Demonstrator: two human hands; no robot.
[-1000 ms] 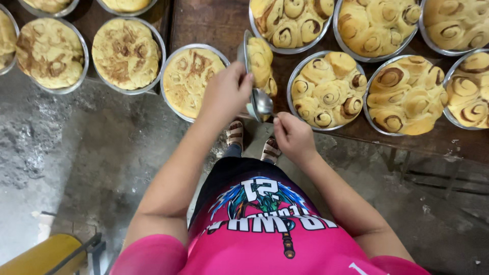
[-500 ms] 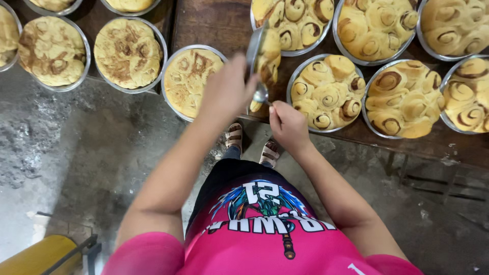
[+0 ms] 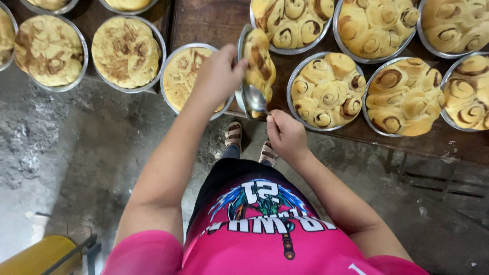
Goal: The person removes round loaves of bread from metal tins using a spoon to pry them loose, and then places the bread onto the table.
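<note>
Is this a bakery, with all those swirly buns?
Probably a bakery or baking workshop. Many round metal pans of baked swirl rolls crowd a dark wooden table above a rough concrete floor. The left hand tilts one pan while the right hand works a spoon.

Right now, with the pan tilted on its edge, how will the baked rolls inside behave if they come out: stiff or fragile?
The rolls look soft and joined, so probably bendable and apt to tear. The tilted pan, gripped by the left hand, seems light. The spoon in the right hand suggests they stick.
</note>
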